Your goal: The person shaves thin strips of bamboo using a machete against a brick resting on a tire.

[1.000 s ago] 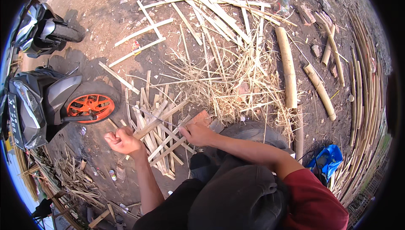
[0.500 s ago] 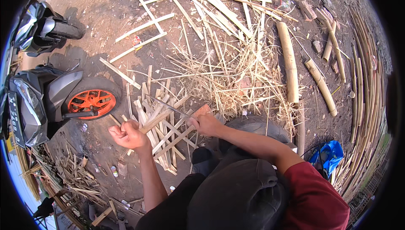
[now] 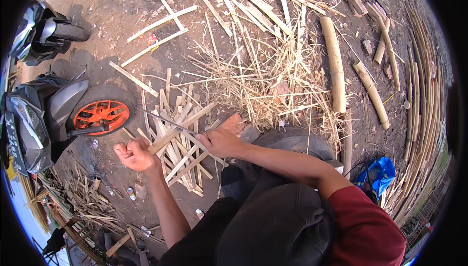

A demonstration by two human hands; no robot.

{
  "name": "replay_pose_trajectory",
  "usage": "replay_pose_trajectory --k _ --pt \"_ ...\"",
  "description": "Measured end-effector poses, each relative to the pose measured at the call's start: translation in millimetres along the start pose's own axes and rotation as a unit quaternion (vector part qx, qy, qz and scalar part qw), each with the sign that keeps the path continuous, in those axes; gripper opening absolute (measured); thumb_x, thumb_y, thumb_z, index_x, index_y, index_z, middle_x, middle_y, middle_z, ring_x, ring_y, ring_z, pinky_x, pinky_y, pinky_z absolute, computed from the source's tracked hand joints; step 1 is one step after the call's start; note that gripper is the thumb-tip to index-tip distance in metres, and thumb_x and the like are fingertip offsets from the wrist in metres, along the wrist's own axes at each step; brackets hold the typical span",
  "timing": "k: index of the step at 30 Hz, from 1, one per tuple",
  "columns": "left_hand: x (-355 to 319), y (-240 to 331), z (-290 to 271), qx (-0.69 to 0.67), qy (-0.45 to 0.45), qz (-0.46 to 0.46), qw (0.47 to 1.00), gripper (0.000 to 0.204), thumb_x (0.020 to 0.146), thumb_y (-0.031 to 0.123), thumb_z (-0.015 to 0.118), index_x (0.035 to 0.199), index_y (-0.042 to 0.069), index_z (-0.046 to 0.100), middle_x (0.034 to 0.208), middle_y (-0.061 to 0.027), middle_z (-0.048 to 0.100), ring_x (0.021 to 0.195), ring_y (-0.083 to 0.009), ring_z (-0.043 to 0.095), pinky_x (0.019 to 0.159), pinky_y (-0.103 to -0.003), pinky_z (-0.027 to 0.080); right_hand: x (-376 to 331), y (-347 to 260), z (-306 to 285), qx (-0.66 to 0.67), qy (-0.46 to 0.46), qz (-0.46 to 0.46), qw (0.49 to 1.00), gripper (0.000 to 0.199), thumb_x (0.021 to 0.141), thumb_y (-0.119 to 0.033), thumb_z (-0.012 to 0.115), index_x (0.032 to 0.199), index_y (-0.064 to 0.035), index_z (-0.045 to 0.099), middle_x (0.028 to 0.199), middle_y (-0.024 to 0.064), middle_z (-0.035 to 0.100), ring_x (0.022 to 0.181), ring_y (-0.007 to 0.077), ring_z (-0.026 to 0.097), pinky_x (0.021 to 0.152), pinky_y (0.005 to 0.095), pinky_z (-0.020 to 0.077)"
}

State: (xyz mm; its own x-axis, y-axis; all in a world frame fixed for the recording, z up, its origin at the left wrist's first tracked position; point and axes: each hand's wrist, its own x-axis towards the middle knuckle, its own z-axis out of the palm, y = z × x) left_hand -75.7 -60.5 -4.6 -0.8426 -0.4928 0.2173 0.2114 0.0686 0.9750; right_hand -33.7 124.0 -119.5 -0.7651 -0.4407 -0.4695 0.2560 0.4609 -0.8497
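Note:
A split bamboo strip slants up and away to the right from my left hand, whose fingers are wrapped round its near end. In my right hand is a knife, its handle mostly covered by my fingers. The long, thin knife blade points up-left and crosses over the strip. Below the strip lies a loose pile of cut bamboo strips, crossed at many angles. Whether the blade's edge bites into the strip cannot be made out.
Ahead lies a heap of pale shavings, with longer strips beyond. Thick bamboo poles lie to the right, beside long stacked poles. A motorcycle wheel stands close left. Near me are a brick, a tyre and a blue bag.
My right hand has moved left with the knife, bringing the blade across the strip nearer my left hand. My left hand has also shifted a little left. The whole view has shifted slightly.

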Motion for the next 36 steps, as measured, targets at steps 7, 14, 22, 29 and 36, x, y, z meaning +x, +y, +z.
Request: replay_pose_trajectory --k 7,14,22,29,36 --pt "1.4 5.0 17.6 -0.008 0.025 0.031 0.999 0.034 0.079 -0.015 0.045 0.082 0.013 0.024 0.065 0.0044 0.025 0.054 -0.0040 0.026 0.047 -0.024 0.031 -8.5 11.9 -2.6 0.022 0.029 -0.031 0.999 0.058 0.102 -0.044 0.044 0.082 0.0062 0.065 0.073 0.0312 0.064 0.074 0.0494 0.064 0.073 0.0558 0.0503" --pt "-29.0 4.7 18.5 -0.003 -0.027 0.022 0.999 0.036 0.080 -0.016 0.044 0.082 0.013 0.024 0.063 0.0057 0.023 0.054 -0.0031 0.022 0.047 -0.022 0.029 -17.6 42.1 -6.2 -0.025 0.016 -0.038 0.999 0.059 0.102 -0.043 0.042 0.086 0.0088 0.065 0.074 0.0318 0.064 0.075 0.0499 0.064 0.075 0.0567 0.0501" --pt "-29.8 3.7 14.9 0.020 -0.035 0.015 0.999 0.035 0.079 -0.016 0.044 0.082 0.013 0.024 0.066 0.0055 0.024 0.055 -0.0036 0.023 0.048 -0.021 0.033 -17.8 81.4 -1.6 -0.015 0.063 -0.069 0.995 0.061 0.101 -0.046 0.044 0.083 0.0063 0.069 0.075 0.0289 0.065 0.074 0.0485 0.065 0.073 0.0542 0.0508" --pt "-26.6 11.7 18.4 0.043 -0.012 0.010 0.999 0.036 0.078 -0.015 0.044 0.081 0.015 0.024 0.065 0.0055 0.025 0.054 -0.0039 0.024 0.047 -0.022 0.030 -24.0 36.6 -1.8 -0.052 0.019 -0.033 0.998 0.054 0.103 -0.039 0.039 0.090 0.0013 0.073 0.080 0.0282 0.068 0.079 0.0443 0.067 0.085 0.0482 0.0526" --pt "-13.6 1.7 7.4 0.031 0.001 0.031 0.999 0.036 0.077 -0.016 0.043 0.081 0.015 0.024 0.063 0.0053 0.027 0.054 -0.0045 0.026 0.047 -0.024 0.026 -10.9 33.6 -9.0 -0.091 0.077 -0.051 0.992 0.061 0.102 -0.043 0.041 0.079 0.0050 0.069 0.075 0.0278 0.067 0.076 0.0453 0.067 0.082 0.0502 0.0539"
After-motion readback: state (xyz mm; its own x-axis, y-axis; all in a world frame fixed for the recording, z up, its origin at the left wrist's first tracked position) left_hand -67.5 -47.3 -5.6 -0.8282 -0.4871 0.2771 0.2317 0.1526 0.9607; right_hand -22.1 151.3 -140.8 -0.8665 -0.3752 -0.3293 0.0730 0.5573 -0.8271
